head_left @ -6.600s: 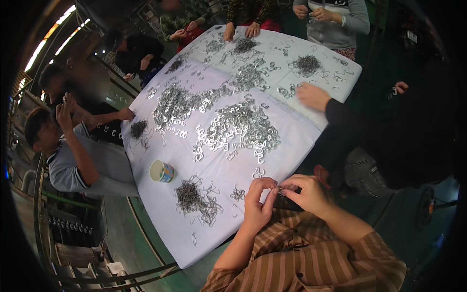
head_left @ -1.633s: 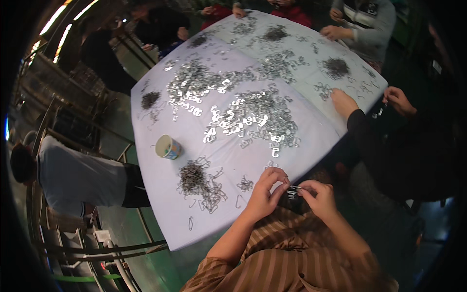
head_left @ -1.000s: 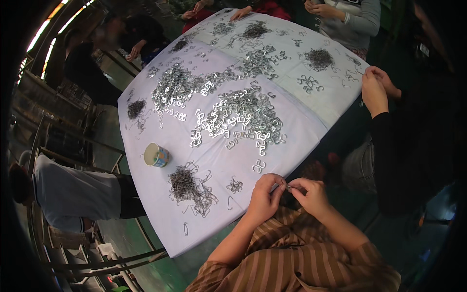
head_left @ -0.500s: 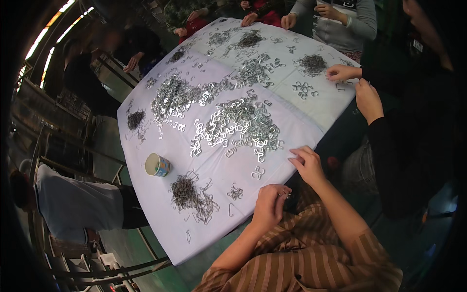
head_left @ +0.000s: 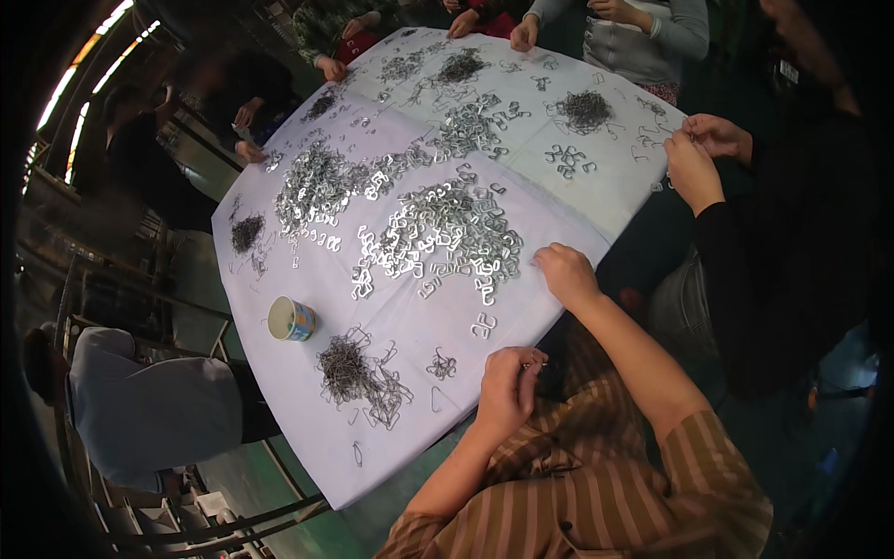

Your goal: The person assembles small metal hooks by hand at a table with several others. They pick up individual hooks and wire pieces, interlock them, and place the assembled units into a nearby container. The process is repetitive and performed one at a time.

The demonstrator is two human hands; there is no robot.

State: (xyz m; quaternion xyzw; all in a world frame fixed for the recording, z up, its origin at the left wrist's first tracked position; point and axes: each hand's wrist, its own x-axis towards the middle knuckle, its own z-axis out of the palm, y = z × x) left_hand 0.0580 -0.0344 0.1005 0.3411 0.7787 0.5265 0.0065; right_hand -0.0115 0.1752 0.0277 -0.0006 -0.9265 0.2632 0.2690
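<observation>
Just off the table's near edge is my left hand (head_left: 507,389), its thumb and fingers pinched on a small metal piece (head_left: 542,363) that mostly stays hidden. My right hand (head_left: 566,275) reaches over the table edge, fingers bent down and slightly apart, with nothing visible in them. Its fingertips are beside the near heap of shiny bent metal clips (head_left: 447,233). A pair of these clips (head_left: 483,325) lies by the edge between my hands. Left of my left hand are a tangle of thin wire hooks (head_left: 345,368), a small cluster of hooks (head_left: 441,363) and a single wire hook (head_left: 435,400).
A paper cup (head_left: 291,320) stands near the left edge of the white-covered table (head_left: 279,410). Further back lie another clip heap (head_left: 314,186) and several dark wire piles (head_left: 587,110). A co-worker's hands (head_left: 697,163) are close on my right; other people stand around the table.
My right hand has moved forward and left, toward the clip heap. My left hand keeps its pinch. The co-worker on my right has brought both hands together. The view has shifted slightly.
</observation>
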